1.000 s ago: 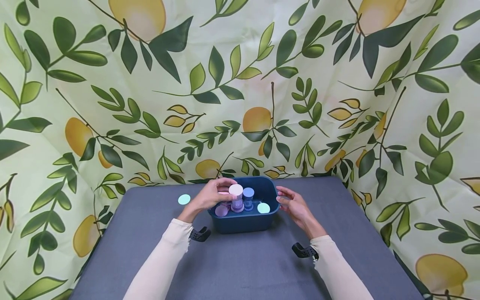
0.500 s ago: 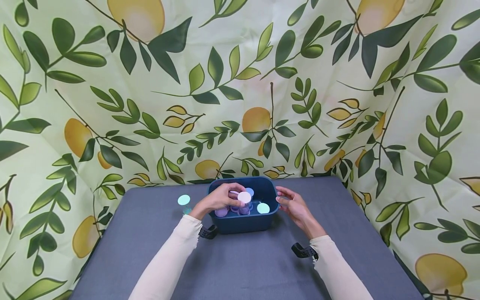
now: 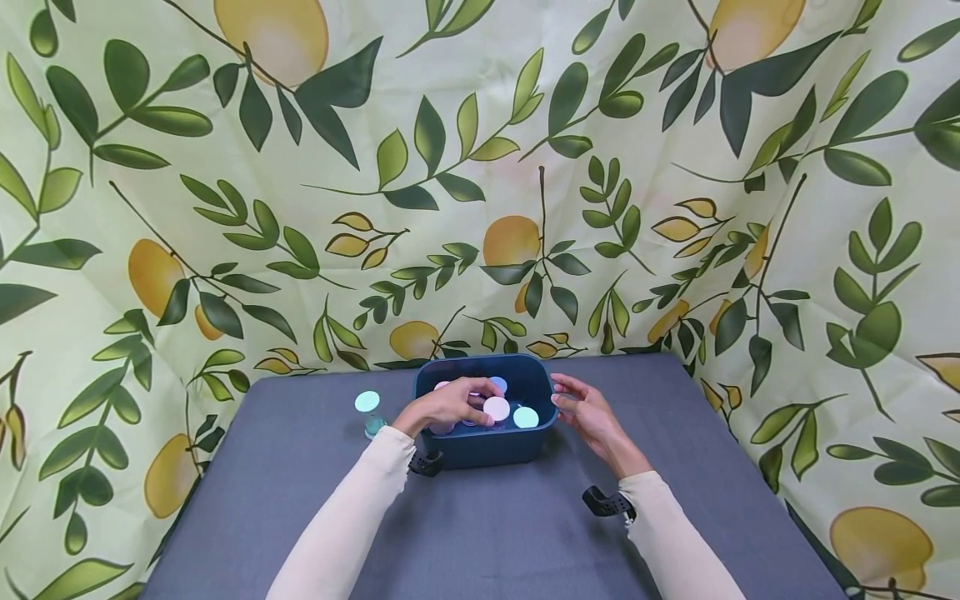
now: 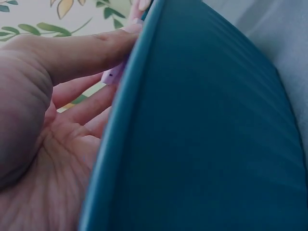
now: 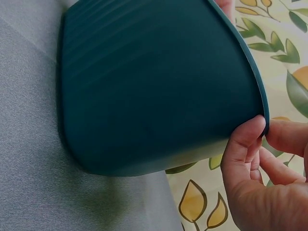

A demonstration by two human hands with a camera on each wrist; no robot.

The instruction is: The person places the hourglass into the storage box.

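My left hand [image 3: 448, 403] reaches over the near rim of a dark teal plastic bin [image 3: 483, 450] and pinches a sand timer with a pale pink cap [image 3: 497, 408]. The timer is lowered inside, its body mostly hidden by the bin wall. Beside it in the bin stand a blue sand timer [image 3: 498, 384], a green-capped one [image 3: 526, 417], and pink and purple ones partly covered by the hand. My right hand [image 3: 596, 417] pinches the bin's right rim between thumb and fingers, as the right wrist view shows the rim [image 5: 263, 96] between them.
Left of the bin, a green sand timer [image 3: 369, 414] stands upright on the grey cloth-covered table [image 3: 480, 533]. Behind and at both sides hangs a lemon-patterned curtain [image 3: 450, 208].
My left hand has moved right and down with the pink-capped sand timer, lowering it between the others. The green timer left of the bin has come into fuller view. The right hand stays put.
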